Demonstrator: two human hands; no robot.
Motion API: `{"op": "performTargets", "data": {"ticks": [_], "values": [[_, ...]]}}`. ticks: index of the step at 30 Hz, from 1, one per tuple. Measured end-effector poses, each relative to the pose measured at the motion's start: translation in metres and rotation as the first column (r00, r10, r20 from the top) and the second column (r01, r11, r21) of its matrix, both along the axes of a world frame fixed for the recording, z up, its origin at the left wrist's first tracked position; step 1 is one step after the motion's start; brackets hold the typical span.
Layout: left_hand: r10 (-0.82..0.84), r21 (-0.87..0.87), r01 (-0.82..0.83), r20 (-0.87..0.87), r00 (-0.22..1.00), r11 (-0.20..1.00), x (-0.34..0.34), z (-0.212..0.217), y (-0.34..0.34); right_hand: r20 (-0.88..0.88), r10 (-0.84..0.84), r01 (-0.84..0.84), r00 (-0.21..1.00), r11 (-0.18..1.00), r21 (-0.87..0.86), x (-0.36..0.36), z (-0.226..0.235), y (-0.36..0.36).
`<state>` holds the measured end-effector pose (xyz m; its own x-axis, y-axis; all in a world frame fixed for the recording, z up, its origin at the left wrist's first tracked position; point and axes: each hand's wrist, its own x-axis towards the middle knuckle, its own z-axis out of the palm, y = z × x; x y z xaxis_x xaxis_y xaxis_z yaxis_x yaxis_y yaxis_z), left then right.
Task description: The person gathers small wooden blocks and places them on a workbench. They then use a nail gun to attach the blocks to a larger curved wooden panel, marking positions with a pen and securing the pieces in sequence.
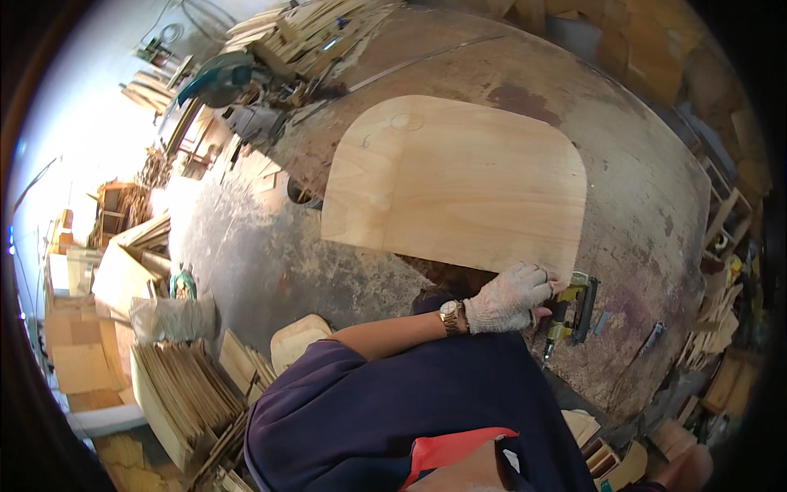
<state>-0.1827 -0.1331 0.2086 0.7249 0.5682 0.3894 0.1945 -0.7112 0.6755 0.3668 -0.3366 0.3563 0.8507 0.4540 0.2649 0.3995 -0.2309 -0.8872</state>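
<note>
Plywood panel [459, 180] lay on the desk [639, 197], your left grip [507, 300] at its near right corner, right grip [689, 469] blurred, whether either pinched I couldn't tell; steady pressure, clear of the nail gun [584, 307], seemed best.

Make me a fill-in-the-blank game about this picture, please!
1. The wristwatch is on the person's ____ arm.
2. The green-and-black tool is to the ____ of the gloved hand.
3. The far corners of the big wooden panel are ____, not pointed.

Missing words: left; right; rounded.
</note>
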Motion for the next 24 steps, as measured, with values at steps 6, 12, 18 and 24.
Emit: {"op": "performTargets", "data": {"ticks": [6, 12, 18, 24], "values": [[0.094, -0.008, -0.095, -0.051, 0.994, 0.995, -0.014, 0.001, -0.005, 0.089, -0.021, 0.038, 0.996, 0.978, -0.203, 0.043, -0.029, 0.013], [0.570, 0.051, -0.573, -0.212, 0.794, 0.818, -0.106, -0.050, 0.020, -0.034, 0.149, -0.152, 0.988, 0.970, -0.189, 0.009, -0.073, 0.070], [0.945, 0.437, -0.892, -0.326, -0.034, 0.118, -0.299, -0.133, 0.063, -0.530, 0.370, -0.429, 0.763, 0.903, 0.012, -0.106, -0.246, 0.188], [0.908, 0.061, -0.996, -0.411, -0.083, -0.064, -0.361, -0.167, 0.077, -0.735, 0.410, -0.570, 0.540, 0.821, 0.039, -0.254, -0.354, 0.265]]}}
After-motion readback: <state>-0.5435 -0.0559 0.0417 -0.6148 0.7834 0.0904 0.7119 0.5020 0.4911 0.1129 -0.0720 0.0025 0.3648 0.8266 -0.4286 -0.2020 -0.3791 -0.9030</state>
